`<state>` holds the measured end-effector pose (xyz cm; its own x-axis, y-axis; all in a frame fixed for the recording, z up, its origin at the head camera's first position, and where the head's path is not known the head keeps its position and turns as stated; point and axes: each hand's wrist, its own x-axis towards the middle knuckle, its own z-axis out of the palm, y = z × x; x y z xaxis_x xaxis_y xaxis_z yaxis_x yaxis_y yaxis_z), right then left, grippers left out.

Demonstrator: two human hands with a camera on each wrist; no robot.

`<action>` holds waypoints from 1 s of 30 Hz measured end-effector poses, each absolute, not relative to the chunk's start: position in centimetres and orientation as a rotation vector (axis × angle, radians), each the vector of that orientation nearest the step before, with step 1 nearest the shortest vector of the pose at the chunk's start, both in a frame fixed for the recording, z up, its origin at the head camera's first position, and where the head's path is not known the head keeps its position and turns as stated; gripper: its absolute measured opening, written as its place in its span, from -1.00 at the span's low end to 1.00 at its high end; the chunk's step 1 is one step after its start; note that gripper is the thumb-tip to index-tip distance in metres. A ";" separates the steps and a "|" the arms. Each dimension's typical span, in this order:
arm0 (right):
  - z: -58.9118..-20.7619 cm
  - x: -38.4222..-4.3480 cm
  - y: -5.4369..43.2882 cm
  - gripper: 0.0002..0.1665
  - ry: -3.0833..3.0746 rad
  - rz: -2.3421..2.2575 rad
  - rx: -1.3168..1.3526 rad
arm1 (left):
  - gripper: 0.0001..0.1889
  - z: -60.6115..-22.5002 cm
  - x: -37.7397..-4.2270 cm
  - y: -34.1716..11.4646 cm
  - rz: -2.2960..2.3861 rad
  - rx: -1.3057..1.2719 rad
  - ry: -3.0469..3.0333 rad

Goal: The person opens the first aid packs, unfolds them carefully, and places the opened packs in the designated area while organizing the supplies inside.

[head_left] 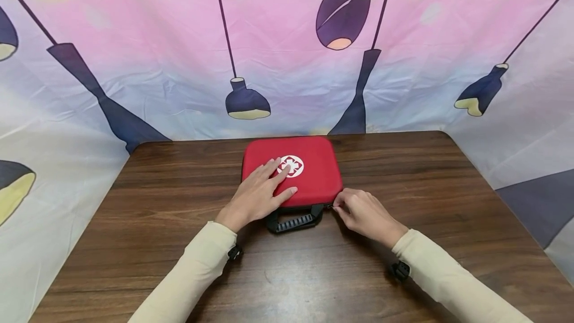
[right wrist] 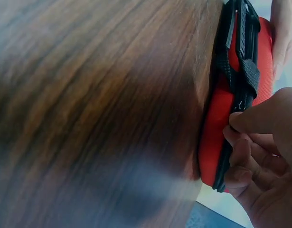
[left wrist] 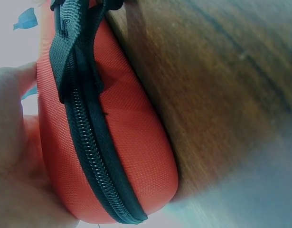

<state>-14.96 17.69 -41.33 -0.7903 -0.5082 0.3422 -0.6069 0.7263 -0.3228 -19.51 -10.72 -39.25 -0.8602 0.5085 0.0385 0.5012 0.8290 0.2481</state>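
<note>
A red first-aid case (head_left: pixel 314 163) with a white cross emblem lies flat on the wooden table, its black carry handle (head_left: pixel 294 223) toward me. My left hand (head_left: pixel 255 193) rests on the lid's left part with fingers spread. At the front right corner my right hand (head_left: pixel 365 213) pinches the zipper pull between thumb and forefinger; the pull itself is mostly hidden by the fingertips (right wrist: pixel 237 122). In the left wrist view the black zipper (left wrist: pixel 91 147) runs along the case's side with its teeth meshed.
The dark wooden table (head_left: pixel 179 188) extends around the case on every side. Behind it hangs a cloth backdrop (head_left: pixel 179 79) printed with lamps. A black wrist strap device (head_left: pixel 400 270) sits under the right sleeve, and another (head_left: pixel 234 251) under the left.
</note>
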 end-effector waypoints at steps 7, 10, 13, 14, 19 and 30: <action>-41.3 -14.9 17.7 -0.77 -2.687 0.547 0.858 | -0.24 -39.2 -19.1 -10.7 0.399 0.806 2.978; -41.3 -15.0 17.8 -0.77 -2.691 0.517 0.847 | -0.25 -39.2 -19.0 -10.6 0.389 0.809 2.999; -41.2 -15.3 18.0 -0.79 -2.695 0.505 0.827 | -0.25 -39.2 -18.9 -10.7 0.370 0.813 3.025; -41.2 -15.4 18.0 -0.80 -2.696 0.500 0.819 | -0.25 -39.1 -18.8 -10.8 0.365 0.812 3.031; -41.1 -16.0 18.2 -0.83 -2.695 0.513 0.781 | -0.26 -39.0 -18.5 -11.0 0.356 0.817 3.052; -41.2 -17.9 18.7 -0.83 -2.717 0.508 0.749 | -0.19 -38.7 -17.9 -11.8 0.399 0.763 3.027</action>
<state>-17.94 18.66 -41.21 -0.8272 -0.4383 0.3515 -0.5357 0.8040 -0.2581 -17.86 -11.79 -38.67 -0.8823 0.4660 0.0665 0.4673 0.8502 0.2424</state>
